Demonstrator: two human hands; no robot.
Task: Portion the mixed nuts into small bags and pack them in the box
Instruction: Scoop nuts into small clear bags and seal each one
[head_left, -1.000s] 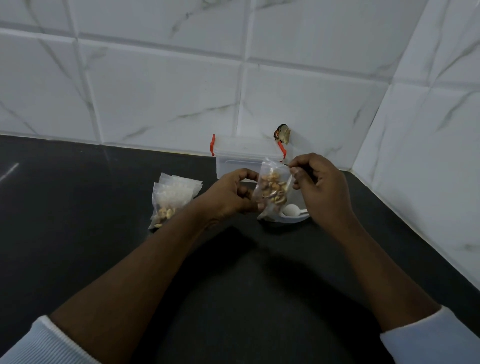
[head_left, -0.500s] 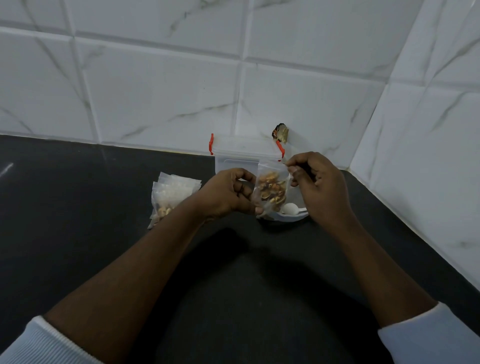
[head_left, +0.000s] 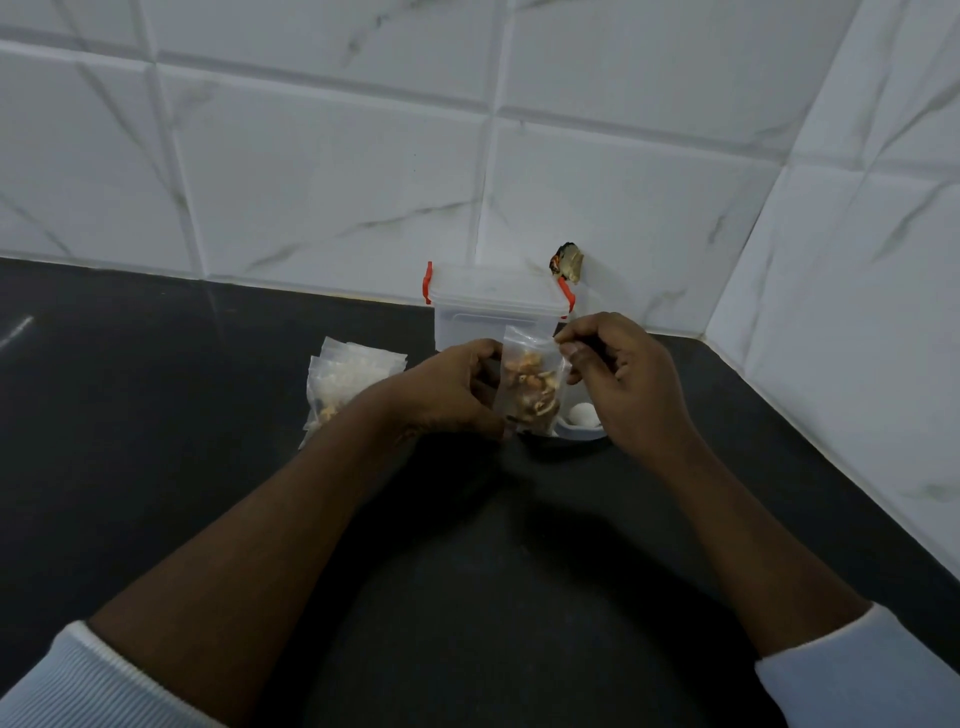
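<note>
Head view, left hand and right hand pinching nut bag

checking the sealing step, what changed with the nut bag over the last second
The bag of nuts straightened from a tilt to upright between the hands. The left hand still holds its left side, the right hand still pinches its top right corner. The box, pile of bags and bowl are unmoved.

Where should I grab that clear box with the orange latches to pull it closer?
Probably across its two side walls just under the orange latches, coming from above: the clear box stands upright, lid on, near the tiled wall, with the bag of nuts in front.
</note>
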